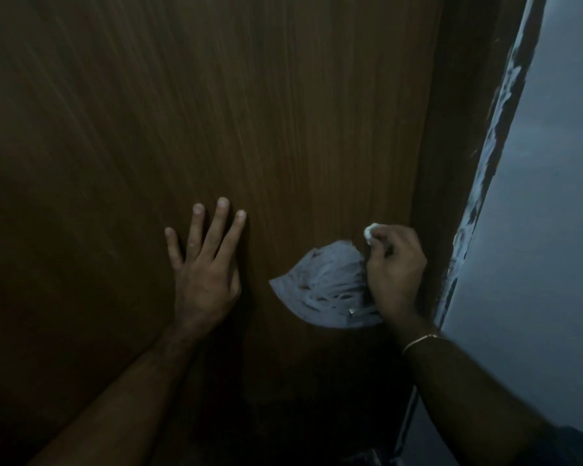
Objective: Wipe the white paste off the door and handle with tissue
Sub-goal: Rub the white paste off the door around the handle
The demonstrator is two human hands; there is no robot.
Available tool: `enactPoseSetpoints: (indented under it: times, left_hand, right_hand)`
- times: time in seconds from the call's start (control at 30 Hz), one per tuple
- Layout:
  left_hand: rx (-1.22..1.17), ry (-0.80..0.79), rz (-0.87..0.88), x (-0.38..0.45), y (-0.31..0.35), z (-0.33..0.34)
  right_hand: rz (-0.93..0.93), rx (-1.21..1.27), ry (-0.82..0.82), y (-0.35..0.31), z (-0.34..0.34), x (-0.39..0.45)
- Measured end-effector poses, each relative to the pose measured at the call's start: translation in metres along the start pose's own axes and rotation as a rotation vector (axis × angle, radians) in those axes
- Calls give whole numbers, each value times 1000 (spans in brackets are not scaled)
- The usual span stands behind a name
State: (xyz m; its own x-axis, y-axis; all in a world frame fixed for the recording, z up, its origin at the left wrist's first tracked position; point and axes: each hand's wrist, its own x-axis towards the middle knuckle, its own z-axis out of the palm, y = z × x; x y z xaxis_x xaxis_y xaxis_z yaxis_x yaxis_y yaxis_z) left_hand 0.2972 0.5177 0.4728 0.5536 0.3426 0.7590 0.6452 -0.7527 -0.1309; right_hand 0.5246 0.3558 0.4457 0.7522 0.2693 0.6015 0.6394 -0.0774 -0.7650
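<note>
A dark brown wooden door (216, 112) fills most of the head view. My left hand (204, 264) lies flat on it with fingers straight and spread. To its right, the door handle (327, 287) is smeared all over with white paste. My right hand (396, 270) is curled just right of the handle and pinches a small wad of white tissue (371, 232) against the door, above the handle. A thin bracelet sits on my right wrist.
The brown door frame (458, 129) runs down the right side. Beyond it is a pale wall (546, 196), whose edge along the frame shows rough white smears. The scene is dim, and the bottom of the door is in deep shadow.
</note>
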Motion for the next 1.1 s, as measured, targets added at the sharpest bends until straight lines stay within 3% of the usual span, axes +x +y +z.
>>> enactPoseSetpoints:
  times: [0.07, 0.2, 0.33, 0.47, 0.63, 0.77, 0.93, 1.1]
  left_hand:
    - [-11, -8, -1, -1, -1, 1]
    - [-9, 1, 13, -1, -3, 1]
    - [-11, 9, 18, -1, -3, 2]
    - [-18, 4, 21, 0, -5, 2]
    - [-20, 13, 38, -1, -6, 2]
    - [-19, 22, 49, 0, -8, 1]
    - [-21, 20, 47, -2, -7, -2]
    - [-44, 9, 57, -1, -7, -6]
  right_hand:
    - [-82, -12, -89, -8, 5, -9]
    - [-4, 48, -2, -20, 12, -12]
    - [-203, 17, -112, -32, 25, -26]
    - [-179, 12, -77, -35, 36, -33]
    - [-369, -37, -258, -46, 52, -55]
    - [-262, 23, -100, -55, 55, -42]
    - [-454, -49, -363, -57, 63, -71]
    - [-263, 8, -112, -55, 66, -56]
